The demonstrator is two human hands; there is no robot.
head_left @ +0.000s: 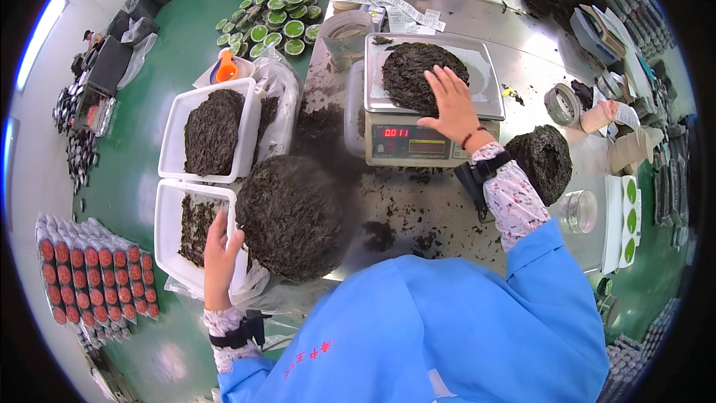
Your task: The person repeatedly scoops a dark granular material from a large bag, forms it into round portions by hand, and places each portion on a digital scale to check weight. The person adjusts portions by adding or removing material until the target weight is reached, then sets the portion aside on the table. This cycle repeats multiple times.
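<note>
A round cake of dark dried seaweed (409, 75) lies on the metal plate of a digital scale (436, 134) with a lit red display. My right hand (453, 104) reaches over the cake's right side, fingers spread, and appears to touch it. My left hand (221, 257), fingers stretched out, is at the right rim of the nearer white tub (159, 216), which holds loose seaweed flakes (195, 231). Beside that hand rests a larger round seaweed cake (291, 216). Neither hand visibly grips anything.
A second white tub (170, 130) holds more seaweed. Another seaweed cake (541, 164) sits right of the scale, near a metal ring (561, 104) and a clear round container (579, 211). Crumbs litter the metal table (395, 213). Many green-lidded packs (274, 19) stand on the floor.
</note>
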